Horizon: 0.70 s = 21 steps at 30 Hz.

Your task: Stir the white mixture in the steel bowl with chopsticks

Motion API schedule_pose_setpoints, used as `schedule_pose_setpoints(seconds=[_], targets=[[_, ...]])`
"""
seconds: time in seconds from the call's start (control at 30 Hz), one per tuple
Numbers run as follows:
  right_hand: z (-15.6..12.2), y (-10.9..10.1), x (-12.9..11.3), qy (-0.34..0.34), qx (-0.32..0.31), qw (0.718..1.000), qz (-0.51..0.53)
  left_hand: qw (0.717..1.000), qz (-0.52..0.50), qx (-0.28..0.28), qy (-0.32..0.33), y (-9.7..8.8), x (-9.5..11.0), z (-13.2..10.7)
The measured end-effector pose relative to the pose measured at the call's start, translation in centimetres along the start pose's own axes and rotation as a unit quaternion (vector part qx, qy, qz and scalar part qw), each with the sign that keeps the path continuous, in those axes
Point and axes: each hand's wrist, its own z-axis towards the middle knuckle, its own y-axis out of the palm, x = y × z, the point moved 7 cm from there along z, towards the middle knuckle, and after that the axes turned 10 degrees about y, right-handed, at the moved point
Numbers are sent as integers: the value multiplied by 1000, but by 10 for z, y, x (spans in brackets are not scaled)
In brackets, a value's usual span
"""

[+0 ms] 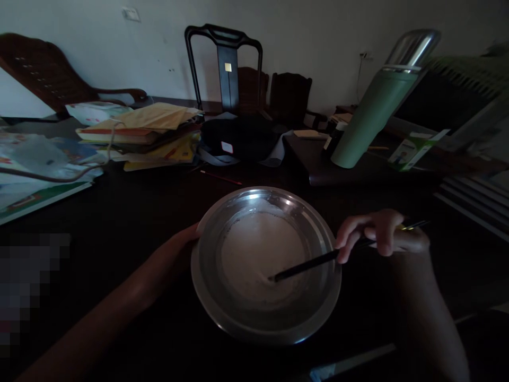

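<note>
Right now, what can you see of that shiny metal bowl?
The bowl is round, silvery, apparently metal, with a broad rim and shiny sloping walls. Pale liquid covers its bottom. It seems to rest upright on a dark table. The left hand, partly hidden, meets its left side; a dark stick in the right hand crosses its rim into the liquid.

Around one metal bowl (204, 270) are one left hand (186, 237) at nine o'clock, one right hand (382, 232) and at least one dark stick (306, 265) at three, one carton (411, 152) at two, one flask (374, 109) at one, one bag (242, 137) at twelve.
</note>
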Motion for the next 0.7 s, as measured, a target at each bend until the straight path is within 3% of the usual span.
schedule_pose_setpoints(seconds=[0.13,0.2,0.37,0.53,0.6,0.7], targets=[[3,-11,4,4,98,995,20,1000,-7,10,7,-1,2,0],[1,-14,0,-2,118,993,1,1000,-6,3,12,2,5,0],[1,1,0,15,7,1000,-2,1000,-11,4,0,2,4,-1],[0,-17,-1,2,145,989,-9,1000,-17,-5,4,2,3,-1],[-2,-14,-4,2,111,994,-25,1000,-14,-2,6,2,3,-1],[0,0,-3,9,9,1000,-24,1000,-4,8,-1,1,3,-2]])
